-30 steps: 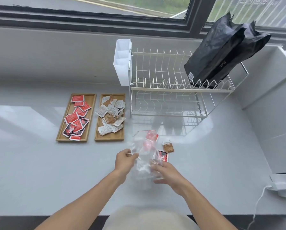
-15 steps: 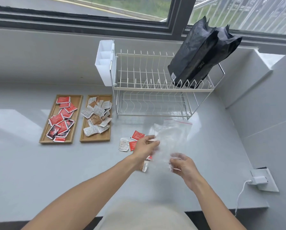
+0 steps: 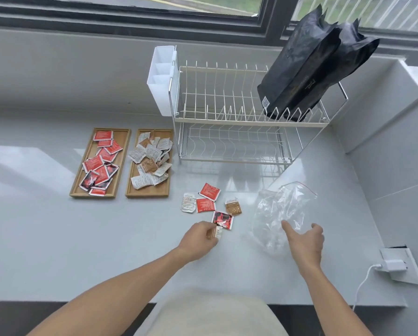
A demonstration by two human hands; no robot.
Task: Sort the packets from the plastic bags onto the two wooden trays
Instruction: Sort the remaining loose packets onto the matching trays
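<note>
Two wooden trays lie at the left: the left tray [image 3: 122, 151] holds several red packets, the right tray [image 3: 131, 187] several white and brown ones. Loose packets lie on the counter in front of me: two red ones [image 3: 209, 191], a white one [image 3: 188, 202], a brown one [image 3: 233, 206] and a red-black one [image 3: 223, 218]. My left hand [image 3: 198, 238] pinches a brown-white packet [image 3: 217, 232] just below the red-black one. An empty clear plastic bag [image 3: 280, 214] lies crumpled to the right. My right hand [image 3: 305, 241] hovers spread at its near edge, holding nothing.
A two-tier wire dish rack [image 3: 239, 117] with a white cutlery holder [image 3: 163, 78] stands behind the loose packets; a black bag [image 3: 309, 66] leans on its top tier. A wall socket with a white plug and cable [image 3: 394, 265] sits at the counter's right front.
The bag has been emptied and let go; it now lies on the counter to the right. My left hand came down onto a brown-white packet. More loose packets lie exposed.
</note>
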